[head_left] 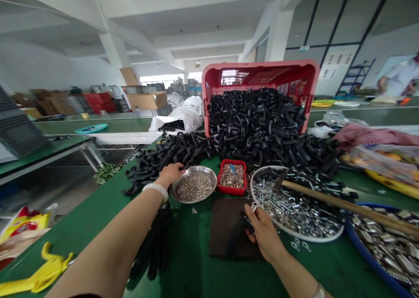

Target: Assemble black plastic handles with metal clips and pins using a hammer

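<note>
My left hand (172,173) is at the left rim of a round metal dish (195,185) of small metal parts, near the black parts (149,162); what its fingers hold, if anything, is hidden. With my right hand (260,228) I grip a black curved part (236,236) over a dark square pad (219,226). A small shiny metal piece (254,207) shows at those fingertips. Behind the pad stands a red tray (231,190) of small pins with a blue item in it.
A red crate (260,66) spills black parts behind. To the right are a white basin (296,236) of hardware, a hammer (314,192) across it, and a blue basin (363,250) of metal pieces. A yellow tool (49,272) lies front left. A person (397,80) is far right.
</note>
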